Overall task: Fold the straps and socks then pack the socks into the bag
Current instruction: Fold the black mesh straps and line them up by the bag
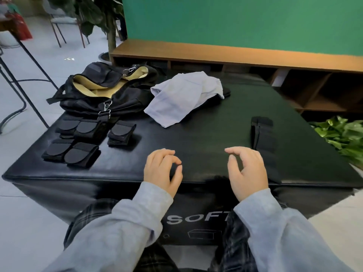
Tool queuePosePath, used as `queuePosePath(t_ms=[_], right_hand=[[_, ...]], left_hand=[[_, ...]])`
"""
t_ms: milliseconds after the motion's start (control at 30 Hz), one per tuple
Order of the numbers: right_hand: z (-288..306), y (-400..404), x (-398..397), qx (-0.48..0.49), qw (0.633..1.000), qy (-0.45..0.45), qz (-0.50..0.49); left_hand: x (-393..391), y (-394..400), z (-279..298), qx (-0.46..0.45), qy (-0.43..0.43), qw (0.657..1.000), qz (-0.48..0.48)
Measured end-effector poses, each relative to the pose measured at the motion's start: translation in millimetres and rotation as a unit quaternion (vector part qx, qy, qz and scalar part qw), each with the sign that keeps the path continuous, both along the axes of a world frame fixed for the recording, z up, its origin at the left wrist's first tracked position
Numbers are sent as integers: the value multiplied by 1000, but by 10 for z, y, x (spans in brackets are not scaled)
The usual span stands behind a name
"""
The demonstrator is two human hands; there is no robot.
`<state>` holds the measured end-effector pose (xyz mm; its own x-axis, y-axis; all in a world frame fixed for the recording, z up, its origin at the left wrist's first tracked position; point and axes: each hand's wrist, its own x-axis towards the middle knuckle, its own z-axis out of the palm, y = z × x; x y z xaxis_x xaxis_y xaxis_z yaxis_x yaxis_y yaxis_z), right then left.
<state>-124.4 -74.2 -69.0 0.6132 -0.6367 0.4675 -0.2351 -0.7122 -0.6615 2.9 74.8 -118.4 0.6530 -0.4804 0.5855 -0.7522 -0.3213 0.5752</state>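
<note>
A black bag lies unzipped at the back left of the black padded box, showing its tan lining. Several folded black straps sit in rows in front of the bag. One long black strap lies stretched out on the right, running toward the front edge. A pale blue cloth lies crumpled at the back centre. My left hand and right hand hover over the front edge, fingers loosely curled, with nothing visible in them. The right hand is just left of the long strap.
A wooden shelf unit and a green wall stand behind the box. Leafy plants sit at the right edge. Metal table legs and chairs stand on the pale floor to the left. The box front reads "SOFT".
</note>
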Motion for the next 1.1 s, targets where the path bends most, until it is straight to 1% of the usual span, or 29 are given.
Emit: queuePosePath(t_ms=[100,200,300,367,433,500,600,700,833,933,1033,1100], right_hand=[[-92,-238,-119,-50,996,35,-70],[-172,-368,-222,-51,988,74,-129],[-270,-444,-298,-61,980,101,-163],[-325,-495,-312,-56,973,126,-183],[-360,-534,-305,-20,967,163,-194],[-381,-557,-306,30,964,184,-189],[-382,-578,-335,59,966,179,-174],[-342,-598,-360,70,965,193,-162],[-286,-673,-383,71,963,221,-138],[-233,-713,-377,78,957,246,-134],[-207,-703,-354,60,941,312,-119],[-172,-706,-343,65,933,338,-99]], left_hand=[[-44,-125,4,13,27,999,-33],[-85,-204,-26,24,74,996,-36],[-99,-232,-50,36,90,995,-39],[-106,-247,-26,43,103,993,-47],[-133,-279,-3,61,113,989,-66],[-186,-340,21,73,125,985,-92],[-280,-473,90,77,176,974,-116],[-352,-598,132,100,199,966,-130],[-323,-614,107,134,180,964,-144],[-254,-595,73,119,215,957,-155],[-218,-592,67,99,248,951,-159],[-207,-588,65,95,256,948,-162]])
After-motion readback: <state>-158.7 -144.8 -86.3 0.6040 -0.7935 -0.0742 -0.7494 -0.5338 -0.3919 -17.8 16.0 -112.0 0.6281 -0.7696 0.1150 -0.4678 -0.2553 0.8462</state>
